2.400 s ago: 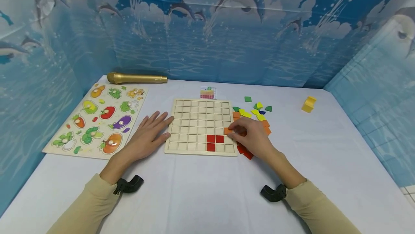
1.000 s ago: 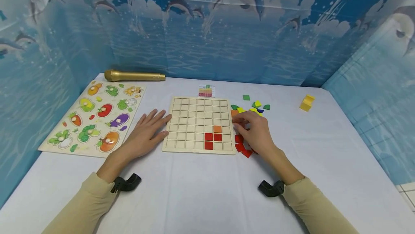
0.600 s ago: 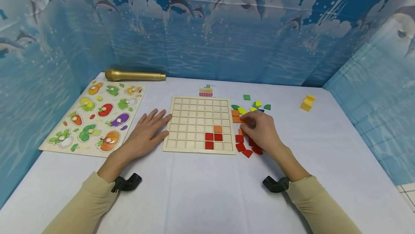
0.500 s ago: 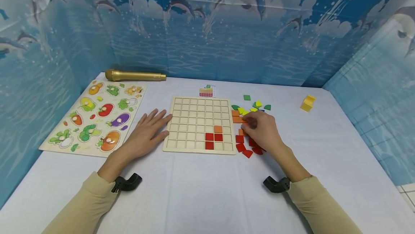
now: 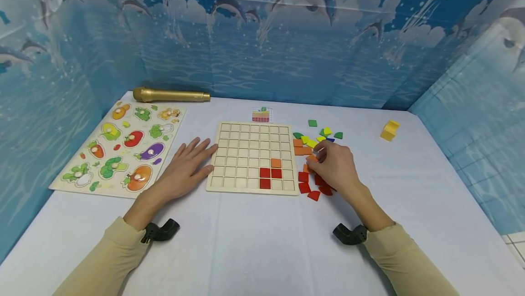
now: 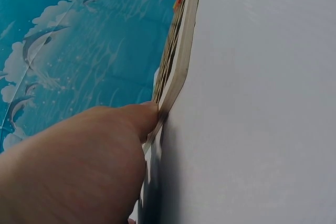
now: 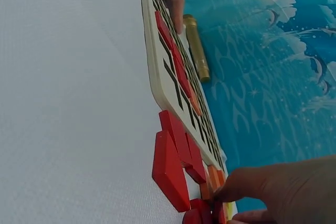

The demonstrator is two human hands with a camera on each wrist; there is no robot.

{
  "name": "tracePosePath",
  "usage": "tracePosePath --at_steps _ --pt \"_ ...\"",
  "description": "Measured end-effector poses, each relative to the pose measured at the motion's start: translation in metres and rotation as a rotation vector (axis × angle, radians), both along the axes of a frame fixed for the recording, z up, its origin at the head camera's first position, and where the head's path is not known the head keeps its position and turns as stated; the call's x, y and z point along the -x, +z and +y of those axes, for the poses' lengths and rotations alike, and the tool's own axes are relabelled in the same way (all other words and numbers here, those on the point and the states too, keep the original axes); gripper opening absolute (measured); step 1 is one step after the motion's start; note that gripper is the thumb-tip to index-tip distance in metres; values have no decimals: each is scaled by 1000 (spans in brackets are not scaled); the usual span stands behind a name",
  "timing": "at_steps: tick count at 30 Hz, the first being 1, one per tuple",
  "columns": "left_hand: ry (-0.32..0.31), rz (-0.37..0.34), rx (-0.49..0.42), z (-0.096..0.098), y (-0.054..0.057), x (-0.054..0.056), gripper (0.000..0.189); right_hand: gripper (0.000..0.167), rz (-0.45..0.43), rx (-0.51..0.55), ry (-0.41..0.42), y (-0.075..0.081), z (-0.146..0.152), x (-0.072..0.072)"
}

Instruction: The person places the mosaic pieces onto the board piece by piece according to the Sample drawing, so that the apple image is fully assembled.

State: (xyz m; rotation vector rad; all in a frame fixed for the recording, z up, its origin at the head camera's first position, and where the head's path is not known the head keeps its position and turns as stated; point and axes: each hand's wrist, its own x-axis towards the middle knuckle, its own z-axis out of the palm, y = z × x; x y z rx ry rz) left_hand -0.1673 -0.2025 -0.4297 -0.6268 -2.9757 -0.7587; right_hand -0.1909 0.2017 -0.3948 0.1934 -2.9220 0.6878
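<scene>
The pale wooden grid board lies mid-table, with three red square tiles and an orange tile set in its lower right cells. My left hand lies with fingers spread and touches the board's left edge; in the left wrist view its thumb meets the board's side. To the board's right, my right hand is bent over the loose pieces. Its thumb and forefinger pinch an orange piece. In the right wrist view the fingertips are partly hidden among orange and red pieces.
Several green, yellow and orange pieces are scattered right of the board. A small pattern card lies behind it. The vegetable puzzle and golden microphone are at left. Yellow blocks stand far right.
An orange tile that the right hand held now sits in the board above the red ones. The right hand has gone back to the loose pieces and shifted slightly right. The left hand stays put.
</scene>
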Motion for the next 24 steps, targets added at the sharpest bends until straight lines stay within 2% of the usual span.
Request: tracePosePath --at_steps 5,9,13,20,24 --pt "1 2 -2 -1 -1 0 61 34 38 52 36 -2 -5 1" --pt "0 6 -11 -1 -2 0 61 28 39 109 138 -4 -14 2" --pt "0 11 -18 -1 -3 0 60 29 37 129 228 -5 -27 8" --pt "-1 6 -18 -1 -5 -2 61 26 3 169 318 -8 -47 21" --pt "-2 14 -15 -1 -2 -1 61 20 30 197 350 -9 -52 24"
